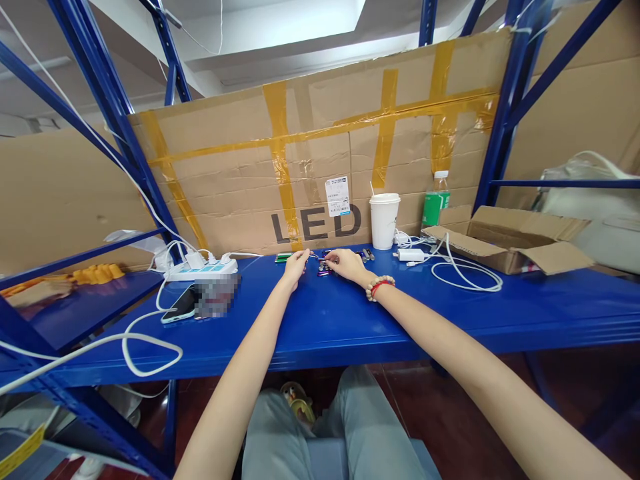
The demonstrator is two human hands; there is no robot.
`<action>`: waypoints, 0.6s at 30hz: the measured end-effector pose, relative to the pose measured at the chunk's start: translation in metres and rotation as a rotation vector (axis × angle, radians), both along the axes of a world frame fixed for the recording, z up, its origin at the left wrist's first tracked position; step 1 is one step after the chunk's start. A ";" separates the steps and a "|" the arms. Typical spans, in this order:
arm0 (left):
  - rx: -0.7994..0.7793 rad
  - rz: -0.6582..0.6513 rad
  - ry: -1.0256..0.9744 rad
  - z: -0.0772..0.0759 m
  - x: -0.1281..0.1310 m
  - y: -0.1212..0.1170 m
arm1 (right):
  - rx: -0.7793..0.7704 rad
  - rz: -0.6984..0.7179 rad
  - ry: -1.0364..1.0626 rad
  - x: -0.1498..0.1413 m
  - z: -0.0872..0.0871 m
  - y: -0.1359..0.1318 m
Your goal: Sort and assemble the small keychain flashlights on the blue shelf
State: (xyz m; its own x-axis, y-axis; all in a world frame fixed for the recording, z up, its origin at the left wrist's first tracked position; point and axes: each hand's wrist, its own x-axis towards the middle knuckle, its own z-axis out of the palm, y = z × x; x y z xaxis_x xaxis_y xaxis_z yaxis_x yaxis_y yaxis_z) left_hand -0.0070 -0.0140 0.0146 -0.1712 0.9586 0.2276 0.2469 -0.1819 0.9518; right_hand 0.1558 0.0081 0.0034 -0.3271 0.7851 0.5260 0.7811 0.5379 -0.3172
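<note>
My left hand [297,268] is closed at the back-middle of the blue shelf top [320,327]. A thin piece seems to reach from its fingertips toward the other hand, too small to name. Just to the right, my right hand [349,264], with bead and red bracelets at the wrist, is closed in a pinch; what it grips is hidden. Small shiny purple and silvery pieces [324,271] lie between and under the hands. A flat green item [283,257] lies beside the left hand, and several small metallic pieces [367,255] lie behind the right.
A white paper cup [384,223] with a straw and a green-labelled bottle [436,203] stand at the back. To the right are a white charger cable [470,283] and an open cardboard box [510,243]. Leftward sit a power strip [205,269] and a phone [181,305].
</note>
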 end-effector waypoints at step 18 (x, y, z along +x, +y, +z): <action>0.008 -0.011 -0.060 -0.001 0.001 0.001 | 0.059 0.149 -0.069 -0.003 0.001 -0.003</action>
State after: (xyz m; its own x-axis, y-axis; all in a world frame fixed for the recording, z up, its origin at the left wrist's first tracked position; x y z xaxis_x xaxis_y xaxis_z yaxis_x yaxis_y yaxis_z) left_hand -0.0060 -0.0128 0.0133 -0.1746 0.9586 0.2250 0.1869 -0.1921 0.9634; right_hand 0.1527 0.0054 0.0048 -0.4744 0.6938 0.5418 0.7100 0.6654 -0.2305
